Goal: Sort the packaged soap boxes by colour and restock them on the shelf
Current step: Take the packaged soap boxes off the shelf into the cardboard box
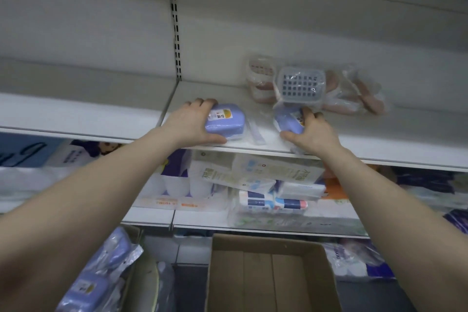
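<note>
- the left purple soap box (226, 123) lies flat on the shelf (395, 139), near its front edge, label side up in a clear wrapper.
- the right purple soap box (288, 121) is on the same shelf, a little apart from the first and tipped up on one side, just in front of a grey grid-lid box (300, 85).
- my left hand (188, 123) grips the left box, fingers curled over its far edge and thumb along the near edge.
- my right hand (315, 133) holds the right box the same way, fingers on top by the label and thumb under the near corner.
- i judge these are light, stiff plastic shells. the film around them looks loose and slick, so i'd take hold across the hard sides, not by the wrapper flap trailing beside the left box.
- the rounded corners could let a box roll out of a loose pinch, so a whole-hand hold suits them better.
- behind the right box sit pink soap boxes (354, 99) in bags, so the colours meet here. the purple ones want their own patch to the left.
- more purple boxes (101, 276) wait in bags at the lower left.
- an open cardboard carton (268, 273) stands below, and paper goods (255, 185) fill the shelf underneath.
</note>
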Demonstrator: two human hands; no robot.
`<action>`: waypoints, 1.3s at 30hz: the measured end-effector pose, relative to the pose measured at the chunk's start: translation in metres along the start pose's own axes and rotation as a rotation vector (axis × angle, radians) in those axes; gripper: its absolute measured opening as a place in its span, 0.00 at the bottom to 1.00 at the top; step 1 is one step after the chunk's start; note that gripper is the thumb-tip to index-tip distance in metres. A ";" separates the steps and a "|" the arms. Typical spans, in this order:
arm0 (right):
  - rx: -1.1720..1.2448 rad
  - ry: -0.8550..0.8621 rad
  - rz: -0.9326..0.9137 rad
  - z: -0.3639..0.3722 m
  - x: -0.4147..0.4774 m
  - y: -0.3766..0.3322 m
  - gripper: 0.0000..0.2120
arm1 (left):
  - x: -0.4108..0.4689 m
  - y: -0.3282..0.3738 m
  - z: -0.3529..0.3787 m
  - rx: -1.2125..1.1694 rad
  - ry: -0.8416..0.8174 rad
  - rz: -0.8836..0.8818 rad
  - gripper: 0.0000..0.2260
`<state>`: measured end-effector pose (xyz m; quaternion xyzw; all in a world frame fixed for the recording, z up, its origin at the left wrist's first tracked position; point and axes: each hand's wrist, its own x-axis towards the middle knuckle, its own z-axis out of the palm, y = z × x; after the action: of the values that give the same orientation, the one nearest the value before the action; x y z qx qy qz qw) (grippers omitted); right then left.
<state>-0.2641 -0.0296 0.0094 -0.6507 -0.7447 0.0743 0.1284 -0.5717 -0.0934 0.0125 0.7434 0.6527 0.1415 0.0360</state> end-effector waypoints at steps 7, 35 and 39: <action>0.018 0.049 -0.022 0.018 -0.034 -0.075 0.37 | -0.063 -0.060 -0.025 0.012 0.116 -0.016 0.43; -0.024 -0.482 -0.691 0.348 -0.281 -0.419 0.43 | -0.538 -0.369 0.079 -0.277 -0.062 -1.001 0.42; -0.067 -0.615 -0.732 0.406 -0.296 -0.436 0.43 | -0.590 -0.365 0.120 -0.310 -0.120 -1.205 0.48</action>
<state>-0.7600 -0.3613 -0.2852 -0.2974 -0.9303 0.1894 -0.1013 -0.9551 -0.6034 -0.2861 0.2375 0.9261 0.1475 0.2535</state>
